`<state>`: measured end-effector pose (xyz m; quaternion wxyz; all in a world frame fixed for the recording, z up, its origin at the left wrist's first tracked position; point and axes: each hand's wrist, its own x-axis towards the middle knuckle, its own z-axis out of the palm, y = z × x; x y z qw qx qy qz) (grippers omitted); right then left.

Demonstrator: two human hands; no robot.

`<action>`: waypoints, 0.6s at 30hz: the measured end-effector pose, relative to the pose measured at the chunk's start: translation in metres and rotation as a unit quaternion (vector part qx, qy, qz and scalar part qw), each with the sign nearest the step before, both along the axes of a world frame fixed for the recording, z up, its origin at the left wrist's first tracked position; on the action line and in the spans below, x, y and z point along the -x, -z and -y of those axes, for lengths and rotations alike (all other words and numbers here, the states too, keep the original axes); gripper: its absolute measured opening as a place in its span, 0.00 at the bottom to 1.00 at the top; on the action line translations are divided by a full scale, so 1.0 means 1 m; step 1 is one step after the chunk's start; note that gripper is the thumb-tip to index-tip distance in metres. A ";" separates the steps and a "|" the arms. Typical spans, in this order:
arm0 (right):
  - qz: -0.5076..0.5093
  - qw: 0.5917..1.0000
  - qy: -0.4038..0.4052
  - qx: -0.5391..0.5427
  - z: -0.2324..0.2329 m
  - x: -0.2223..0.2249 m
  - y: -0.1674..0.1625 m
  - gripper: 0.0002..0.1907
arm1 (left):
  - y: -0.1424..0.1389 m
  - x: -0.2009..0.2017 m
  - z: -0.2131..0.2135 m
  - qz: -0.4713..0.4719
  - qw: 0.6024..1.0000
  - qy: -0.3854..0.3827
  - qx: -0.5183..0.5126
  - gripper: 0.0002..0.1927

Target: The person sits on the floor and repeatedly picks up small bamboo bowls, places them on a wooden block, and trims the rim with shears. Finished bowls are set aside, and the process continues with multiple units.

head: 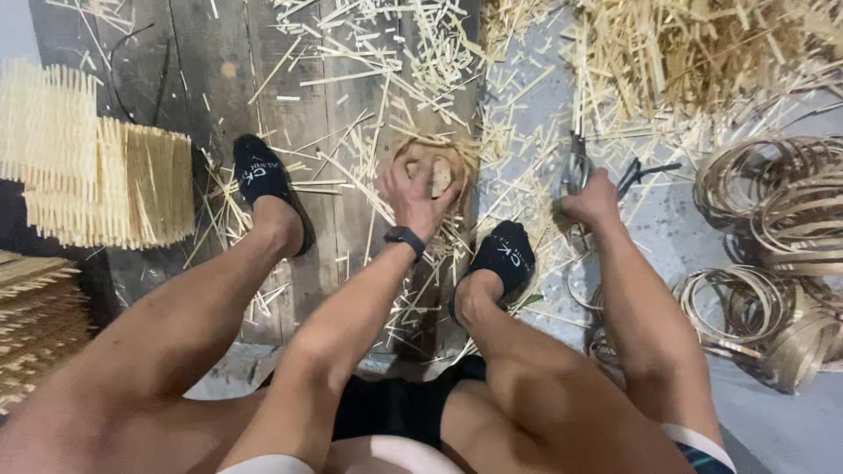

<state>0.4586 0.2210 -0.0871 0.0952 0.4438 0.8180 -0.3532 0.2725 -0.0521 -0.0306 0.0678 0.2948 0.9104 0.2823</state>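
Observation:
I sit on the floor with both legs stretched out, in black ankle socks. My left hand [413,195], with a dark watch on the wrist, rests on a small round woven bamboo piece [450,167] lying on the dark wooden board [219,88] between my feet. My right hand [590,200] reaches to the floor on the right and grips a metal cutting tool [575,167] that points away from me. Thin bamboo slivers lie scattered all around both hands.
Flat woven bamboo mats [97,175] are stacked at the left. A heap of bamboo offcuts [694,53] fills the top right. Coiled bamboo strip rings [773,202] lie at the right, with smaller coils [738,303] nearer me. The floor [790,421] is grey.

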 end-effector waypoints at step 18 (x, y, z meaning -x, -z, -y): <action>-0.071 0.928 0.140 0.338 0.158 0.046 -0.106 0.16 | 0.006 0.015 0.006 0.025 0.996 0.083 -0.034 0.42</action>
